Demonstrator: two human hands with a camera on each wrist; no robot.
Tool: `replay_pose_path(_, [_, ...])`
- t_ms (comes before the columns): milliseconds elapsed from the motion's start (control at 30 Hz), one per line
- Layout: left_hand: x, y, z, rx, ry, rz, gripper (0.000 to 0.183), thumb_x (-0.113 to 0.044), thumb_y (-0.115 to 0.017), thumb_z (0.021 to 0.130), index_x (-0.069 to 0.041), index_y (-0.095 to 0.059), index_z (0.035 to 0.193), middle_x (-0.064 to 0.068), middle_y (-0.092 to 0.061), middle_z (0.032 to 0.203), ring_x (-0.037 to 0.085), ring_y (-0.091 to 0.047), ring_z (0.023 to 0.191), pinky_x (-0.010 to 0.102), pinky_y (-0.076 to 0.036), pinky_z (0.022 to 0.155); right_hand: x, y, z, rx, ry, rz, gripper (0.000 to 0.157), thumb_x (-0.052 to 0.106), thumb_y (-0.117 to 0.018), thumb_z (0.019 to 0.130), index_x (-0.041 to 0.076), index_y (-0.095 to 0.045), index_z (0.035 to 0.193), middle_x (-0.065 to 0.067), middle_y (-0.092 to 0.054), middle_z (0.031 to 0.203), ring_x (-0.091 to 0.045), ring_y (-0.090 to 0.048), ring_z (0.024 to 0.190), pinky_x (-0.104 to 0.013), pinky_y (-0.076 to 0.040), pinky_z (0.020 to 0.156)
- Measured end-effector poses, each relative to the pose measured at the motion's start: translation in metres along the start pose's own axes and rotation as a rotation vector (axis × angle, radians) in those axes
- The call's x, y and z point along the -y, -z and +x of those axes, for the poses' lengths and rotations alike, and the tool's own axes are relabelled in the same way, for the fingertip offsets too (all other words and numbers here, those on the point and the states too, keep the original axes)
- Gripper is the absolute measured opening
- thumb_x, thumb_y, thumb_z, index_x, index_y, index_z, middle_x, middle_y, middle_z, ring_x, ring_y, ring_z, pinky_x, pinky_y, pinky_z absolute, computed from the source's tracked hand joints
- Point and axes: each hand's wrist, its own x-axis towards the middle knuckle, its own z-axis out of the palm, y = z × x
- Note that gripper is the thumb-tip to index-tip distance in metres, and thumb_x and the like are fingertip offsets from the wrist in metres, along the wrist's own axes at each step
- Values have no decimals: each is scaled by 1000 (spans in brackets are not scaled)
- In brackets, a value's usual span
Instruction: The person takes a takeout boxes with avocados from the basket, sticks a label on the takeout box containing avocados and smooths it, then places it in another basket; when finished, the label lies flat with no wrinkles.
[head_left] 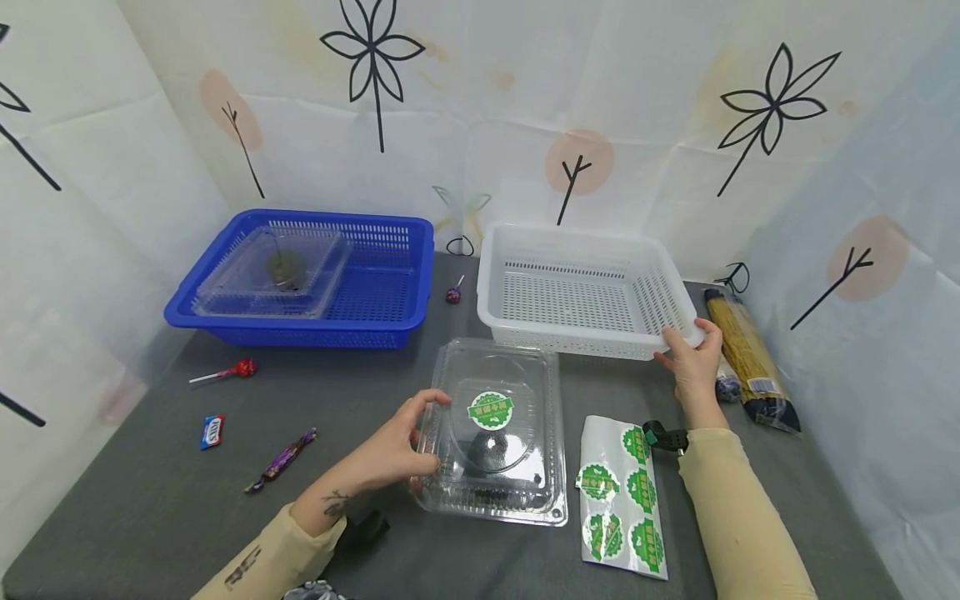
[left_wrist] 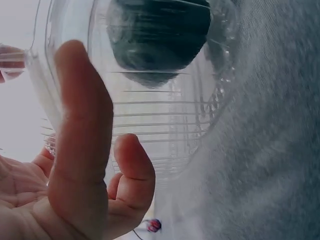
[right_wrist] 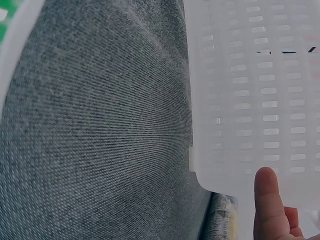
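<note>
My left hand (head_left: 393,442) grips the left edge of a clear plastic clamshell box (head_left: 525,417), thumb at the near side and fingers farther back. The box's lid is down and bears a round green-and-white sticker (head_left: 491,411). Through its wall, a dark rounded thing (left_wrist: 157,37) shows in the left wrist view; its kind is unclear. My right hand (head_left: 693,362) holds the near right corner of a white plastic basket (head_left: 577,340). In the right wrist view the thumb (right_wrist: 267,200) lies against the basket's slotted side (right_wrist: 242,105).
A blue basket (head_left: 315,333) at back left holds another clear box (head_left: 217,292) with a roundish greenish thing inside. Sticker sheet (head_left: 622,508) lies front right. Noodle-like packs (head_left: 750,358) lie far right. Lollipops (head_left: 245,367), a small blue packet (head_left: 212,432) and a purple-wrapped candy (head_left: 281,460) lie left.
</note>
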Motion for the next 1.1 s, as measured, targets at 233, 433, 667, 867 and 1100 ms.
replay_pose_path(233, [-20,-1,0,75,9,-60,71,6,-51,64,-27,-30,124,10,-12,134,20,-44,61,37,-46,39,-31,14,30,52,49,33,61,27,-69,74,26,-29,119,-6,-40,121,-17,-52,100,-29,-53,59])
replay_pose_path(433, [-55,1,3,117,-11,-95,71,5,-50,65,-27,-30,124,3,-13,134,31,-45,87,39,-47,42,-34,15,34,52,48,21,59,29,-67,75,26,-28,120,-6,-40,122,-16,-52,99,-29,-53,61])
replay_pose_path(667, [-85,0,27,132,-92,-106,71,2,-50,66,-35,-31,123,0,-19,131,29,-47,80,38,-48,42,-19,10,16,42,18,0,56,25,-66,77,24,-29,119,-4,-40,116,-13,-53,94,-29,-52,63])
replay_pose_path(867, [-107,2,64,123,-154,-136,73,-1,-49,68,-36,-28,127,7,-19,129,19,-43,57,34,-45,38,-9,4,6,-3,21,-51,53,17,-59,81,19,-28,123,-6,-37,113,-13,-48,92,-21,-50,58])
replay_pose_path(1100, [-130,1,106,28,-153,-188,72,-3,-47,68,-32,-28,130,9,-20,130,28,-41,86,31,-43,41,6,3,-4,-21,-8,-144,48,15,-53,83,17,-29,124,2,-37,104,-9,-42,84,-18,-40,64])
